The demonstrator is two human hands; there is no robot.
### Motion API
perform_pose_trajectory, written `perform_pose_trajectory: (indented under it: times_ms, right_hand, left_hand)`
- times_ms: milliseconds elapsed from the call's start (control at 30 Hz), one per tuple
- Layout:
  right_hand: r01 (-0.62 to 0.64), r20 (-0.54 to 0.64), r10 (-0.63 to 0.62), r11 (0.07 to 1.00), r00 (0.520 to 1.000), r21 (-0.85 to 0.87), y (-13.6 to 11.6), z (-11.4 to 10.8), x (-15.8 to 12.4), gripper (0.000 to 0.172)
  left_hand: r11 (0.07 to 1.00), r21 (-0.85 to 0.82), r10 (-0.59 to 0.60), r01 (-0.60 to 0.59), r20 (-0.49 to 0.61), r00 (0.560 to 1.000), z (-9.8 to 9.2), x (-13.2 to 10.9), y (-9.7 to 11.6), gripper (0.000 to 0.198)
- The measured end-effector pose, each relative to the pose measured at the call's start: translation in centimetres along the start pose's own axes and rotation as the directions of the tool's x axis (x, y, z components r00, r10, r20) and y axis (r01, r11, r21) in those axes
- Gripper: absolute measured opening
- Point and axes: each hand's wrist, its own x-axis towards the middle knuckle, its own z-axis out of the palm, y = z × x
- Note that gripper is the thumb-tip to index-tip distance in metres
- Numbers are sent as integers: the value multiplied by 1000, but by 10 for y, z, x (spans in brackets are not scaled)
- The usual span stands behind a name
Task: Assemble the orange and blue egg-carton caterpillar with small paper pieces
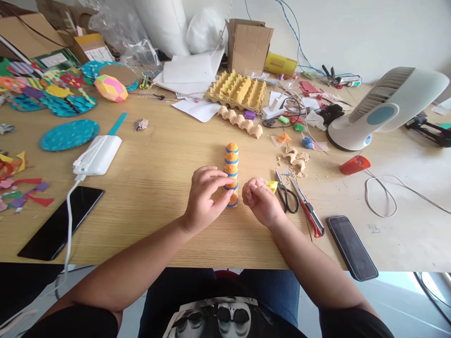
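Observation:
A row of orange egg-carton cups with blue rims [231, 162] lies on the wooden table [158, 169], running away from me. My left hand [205, 197] has its fingertips pinched on the nearest cups of the row. My right hand [260, 201] rests just right of the row, fingers curled into a loose fist; whether anything is in it is hidden. A small yellow scrap [272, 186] lies beside that hand.
Scissors [286, 195] and a red utility knife [310, 210] lie right of my hands, then a phone [352, 247]. A white fan [384, 108], red cup [354, 165], egg tray [237, 90], power bank [97, 155], another phone [59, 223] and coloured paper crafts [66, 101] surround them.

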Motion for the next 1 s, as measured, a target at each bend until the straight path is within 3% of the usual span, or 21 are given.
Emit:
perform_pose_trajectory:
  times_ms: [167,633,833,1000]
  right_hand:
    - [23,1,-23,1000,1000,0,1,1,1,36]
    - [9,-34,-17,980,999,-201,7,-6,-1,54]
    - [123,83,-93,848,992,-515,3,-3,-8,57]
    - [204,181,-116,764,977,-611,-2,4,-10,57]
  left_hand:
    - [1000,-14,11,-11,23,1000,0,-1,1,26]
    - [999,-35,6,-4,51,999,-1,0,3,21]
    - [997,-59,46,-39,122,992,-1,-2,2,20]
    - [996,-53,82,-78,86,993,0,-3,3,6]
